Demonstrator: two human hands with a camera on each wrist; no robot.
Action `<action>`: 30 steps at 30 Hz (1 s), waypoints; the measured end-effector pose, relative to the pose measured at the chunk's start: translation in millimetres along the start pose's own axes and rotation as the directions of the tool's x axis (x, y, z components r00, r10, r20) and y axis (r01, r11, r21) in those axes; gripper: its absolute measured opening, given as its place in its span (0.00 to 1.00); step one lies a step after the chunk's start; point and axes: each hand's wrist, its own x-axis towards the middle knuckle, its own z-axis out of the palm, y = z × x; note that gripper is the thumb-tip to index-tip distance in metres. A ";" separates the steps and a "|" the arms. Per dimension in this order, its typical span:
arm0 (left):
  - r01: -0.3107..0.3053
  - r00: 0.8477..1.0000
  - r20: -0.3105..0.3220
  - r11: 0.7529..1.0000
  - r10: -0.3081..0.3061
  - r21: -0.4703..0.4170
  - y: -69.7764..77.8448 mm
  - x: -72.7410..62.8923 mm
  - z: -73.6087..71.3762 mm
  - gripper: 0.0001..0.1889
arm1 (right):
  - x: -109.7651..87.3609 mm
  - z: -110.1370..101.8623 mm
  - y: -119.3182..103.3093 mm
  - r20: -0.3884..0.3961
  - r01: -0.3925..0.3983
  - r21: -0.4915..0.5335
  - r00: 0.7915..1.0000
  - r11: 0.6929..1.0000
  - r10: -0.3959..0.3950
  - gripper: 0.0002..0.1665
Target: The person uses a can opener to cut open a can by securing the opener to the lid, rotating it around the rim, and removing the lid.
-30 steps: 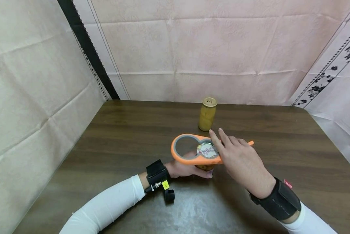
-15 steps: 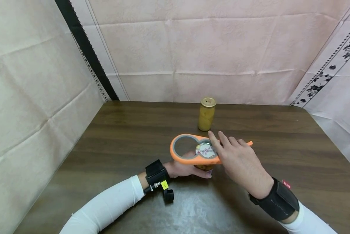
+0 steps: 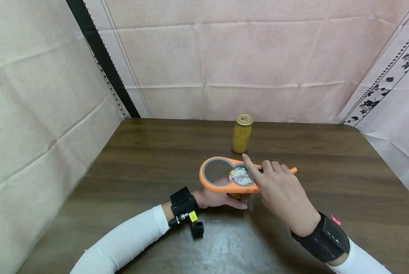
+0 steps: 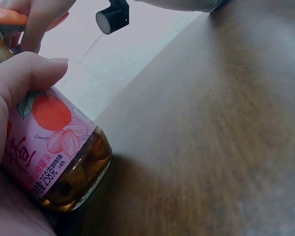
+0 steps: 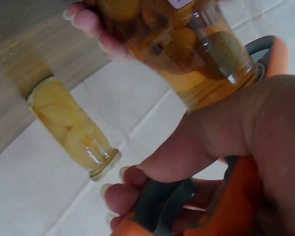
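Observation:
In the head view my left hand (image 3: 213, 198) grips a glass jar of fruit (image 3: 239, 196) low on its side, near the middle of the table. Its pink label (image 4: 51, 132) with a red fruit picture faces the left wrist camera. Over the jar's lid lies an orange and grey jar opener (image 3: 236, 188), the printed lid (image 3: 241, 176) showing through one of its rings. My right hand (image 3: 281, 194) holds the opener's handle (image 5: 236, 201), thumb on one side and several fingers curled beneath, while the index finger stretches forward along the top.
Behind the opener a second glass jar (image 3: 241, 137) with yellow fruit pieces and a gold lid stands upright on the wooden table (image 3: 156, 152). Pale cloth (image 3: 259, 57) hangs behind the table and at both sides.
My right hand's middle finger, stretched out before, has curled down with the others round the opener's handle. The left hand, jar and opener stay in practically the same place.

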 end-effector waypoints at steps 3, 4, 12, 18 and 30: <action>-0.029 0.999 0.025 1.000 0.029 -0.006 1.4 2.2 -0.5 0.37 | -2.3 -2.9 -0.5 -0.032 0.005 -0.021 0.999 1.000 -0.005 0.48; -0.034 0.999 0.031 0.999 0.034 -0.010 2.1 2.5 -0.6 0.35 | -2.3 -3.6 -0.3 -0.035 0.006 -0.020 0.999 1.000 -0.007 0.48; -0.043 0.998 0.049 0.999 0.043 -0.006 3.0 -0.2 0.0 0.32 | -2.6 -6.4 3.3 -0.024 0.019 0.022 1.000 1.000 -0.019 0.46; -0.032 0.999 0.037 0.999 0.032 0.008 -0.5 -3.0 2.8 0.29 | -5.7 -8.4 3.8 0.015 -0.007 0.002 1.000 1.000 0.007 0.41; -0.013 0.998 -0.059 1.000 0.014 0.015 1.5 -3.6 3.7 0.41 | -4.2 -5.2 1.6 -0.002 -0.068 -0.012 0.998 0.998 0.068 0.25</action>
